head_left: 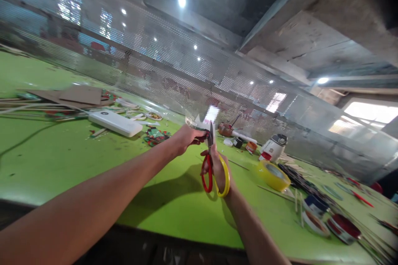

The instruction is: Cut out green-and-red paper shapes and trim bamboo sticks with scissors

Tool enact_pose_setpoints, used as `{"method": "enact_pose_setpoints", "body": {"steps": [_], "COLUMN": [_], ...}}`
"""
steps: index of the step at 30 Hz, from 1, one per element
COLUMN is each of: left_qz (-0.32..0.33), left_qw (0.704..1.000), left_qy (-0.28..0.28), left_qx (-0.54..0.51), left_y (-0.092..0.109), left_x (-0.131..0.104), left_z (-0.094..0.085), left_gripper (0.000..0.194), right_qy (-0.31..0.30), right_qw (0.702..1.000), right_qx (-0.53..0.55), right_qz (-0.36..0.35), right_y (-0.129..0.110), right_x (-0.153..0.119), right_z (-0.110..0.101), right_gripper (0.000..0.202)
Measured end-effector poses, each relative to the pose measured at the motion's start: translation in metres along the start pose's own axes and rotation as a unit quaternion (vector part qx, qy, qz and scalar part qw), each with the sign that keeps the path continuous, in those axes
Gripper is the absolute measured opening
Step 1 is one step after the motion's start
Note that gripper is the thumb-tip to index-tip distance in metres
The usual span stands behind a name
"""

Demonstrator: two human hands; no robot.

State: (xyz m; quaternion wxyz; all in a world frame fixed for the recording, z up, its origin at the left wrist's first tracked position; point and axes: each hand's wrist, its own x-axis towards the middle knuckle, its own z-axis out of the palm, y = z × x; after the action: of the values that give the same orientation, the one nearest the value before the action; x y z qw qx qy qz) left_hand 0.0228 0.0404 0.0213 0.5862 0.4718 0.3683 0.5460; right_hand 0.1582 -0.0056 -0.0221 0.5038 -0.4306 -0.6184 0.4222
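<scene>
My right hand (219, 167) grips a pair of scissors (211, 138) with one red and one yellow handle loop, fingers through the loops. The blades point up and away from me. Beside the blades, my left hand (186, 137) is closed in a pinch, its fingertips at a small dark piece that I cannot make out. Just behind both hands is a pale, jagged-edged piece (194, 121); whether it is held is unclear. Both hands are over the green tabletop (174, 203).
Left lie a white power bank (115, 123), cardboard (81, 94) and a heap of green and red scraps (155, 136). Right are a roll of yellow tape (273, 175), a white bottle (274, 147), an opened tin (344, 227) and several thin sticks. A perforated screen (149, 66) runs along the back.
</scene>
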Motion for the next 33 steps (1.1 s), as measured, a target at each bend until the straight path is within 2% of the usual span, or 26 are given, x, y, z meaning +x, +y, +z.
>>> {"method": "enact_pose_setpoints", "body": {"steps": [6, 11, 22, 33], "left_qz": [0.007, -0.005, -0.043, -0.023], "left_qw": [1.000, 1.000, 0.999, 1.000], "left_qy": [-0.017, -0.022, -0.016, 0.011], "left_qx": [0.005, 0.009, 0.002, -0.007], "left_y": [-0.001, 0.002, 0.013, 0.007], "left_x": [0.001, 0.002, -0.002, 0.004], "left_z": [-0.002, -0.003, -0.007, -0.009], "left_gripper": [0.004, 0.004, 0.006, 0.007], "right_qy": [-0.003, -0.006, -0.014, -0.010], "right_qw": [1.000, 0.999, 1.000, 1.000], "right_qx": [-0.007, 0.028, 0.006, -0.012], "right_qz": [-0.008, 0.015, 0.004, 0.009], "right_y": [-0.001, -0.007, -0.003, 0.001], "right_x": [0.001, -0.005, -0.007, -0.006], "right_z": [-0.002, 0.001, 0.000, -0.002], "right_gripper": [0.058, 0.053, 0.054, 0.057]}}
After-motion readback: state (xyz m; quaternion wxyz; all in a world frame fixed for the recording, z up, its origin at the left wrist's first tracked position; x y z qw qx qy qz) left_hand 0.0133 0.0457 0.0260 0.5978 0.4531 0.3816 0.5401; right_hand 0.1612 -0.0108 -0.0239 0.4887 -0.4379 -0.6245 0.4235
